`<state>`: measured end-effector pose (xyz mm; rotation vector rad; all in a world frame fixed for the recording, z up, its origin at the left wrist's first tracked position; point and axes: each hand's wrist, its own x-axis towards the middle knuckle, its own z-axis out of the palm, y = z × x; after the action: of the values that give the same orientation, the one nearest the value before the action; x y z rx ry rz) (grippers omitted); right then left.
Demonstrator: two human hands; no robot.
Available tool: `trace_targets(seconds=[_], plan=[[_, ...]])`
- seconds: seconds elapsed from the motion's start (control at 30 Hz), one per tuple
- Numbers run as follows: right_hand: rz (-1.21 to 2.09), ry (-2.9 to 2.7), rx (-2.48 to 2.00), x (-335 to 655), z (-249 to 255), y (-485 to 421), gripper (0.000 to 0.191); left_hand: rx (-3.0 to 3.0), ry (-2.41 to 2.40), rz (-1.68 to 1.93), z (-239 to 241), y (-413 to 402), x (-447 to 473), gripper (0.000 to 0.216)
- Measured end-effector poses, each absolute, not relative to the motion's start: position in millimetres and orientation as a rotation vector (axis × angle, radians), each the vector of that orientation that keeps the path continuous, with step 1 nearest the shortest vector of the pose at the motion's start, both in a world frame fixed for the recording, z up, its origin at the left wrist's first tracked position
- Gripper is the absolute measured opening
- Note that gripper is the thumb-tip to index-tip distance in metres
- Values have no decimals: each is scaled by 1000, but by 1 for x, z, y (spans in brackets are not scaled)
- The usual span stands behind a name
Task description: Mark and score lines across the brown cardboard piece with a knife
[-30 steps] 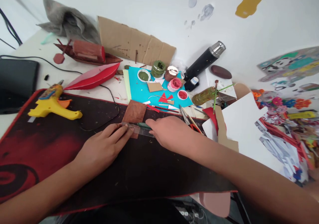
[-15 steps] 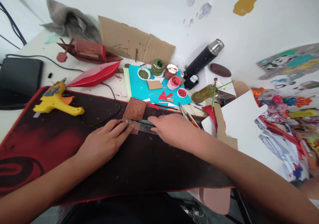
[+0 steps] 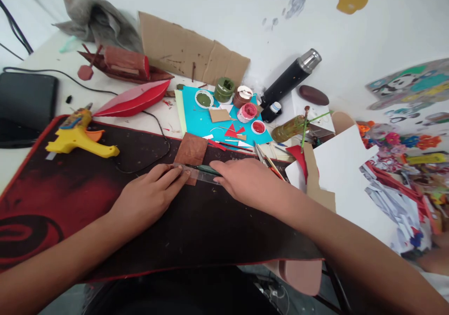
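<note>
My left hand (image 3: 149,197) lies flat on the dark red-and-black mat (image 3: 70,203), its fingertips pressing the left end of a clear ruler (image 3: 199,174). The ruler lies across the near edge of a brown painted cardboard square (image 3: 191,150). My right hand (image 3: 247,180) rests at the ruler's right end with its fingers curled around a thin green-tipped tool (image 3: 205,168) that runs along the ruler. How the fingers grip it is partly hidden.
A yellow glue gun (image 3: 79,137) lies on the mat at left. Behind it are a red paper boat hull (image 3: 131,101), a brown model boat (image 3: 122,66), paint pots on a blue sheet (image 3: 224,118), a black flask (image 3: 289,79), cardboard (image 3: 185,53), white paper (image 3: 343,165) and scraps at right.
Both hands stay on the ruler and cardboard; only the view shifts slightly. The thin tool now shows a little more along the ruler.
</note>
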<state>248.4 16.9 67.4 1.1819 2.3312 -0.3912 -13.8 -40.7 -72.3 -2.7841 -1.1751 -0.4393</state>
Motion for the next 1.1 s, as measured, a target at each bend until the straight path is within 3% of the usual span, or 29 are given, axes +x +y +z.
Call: trace_targets(seconds=[0.67, 1.1], plan=[[-391, 2303, 1129, 239, 67, 26, 20, -2714, -1101, -518, -63, -39, -10, 45], [-395, 2251, 1194, 245, 62, 19, 28, -2758, -1146, -488, -69, -40, -11, 48]])
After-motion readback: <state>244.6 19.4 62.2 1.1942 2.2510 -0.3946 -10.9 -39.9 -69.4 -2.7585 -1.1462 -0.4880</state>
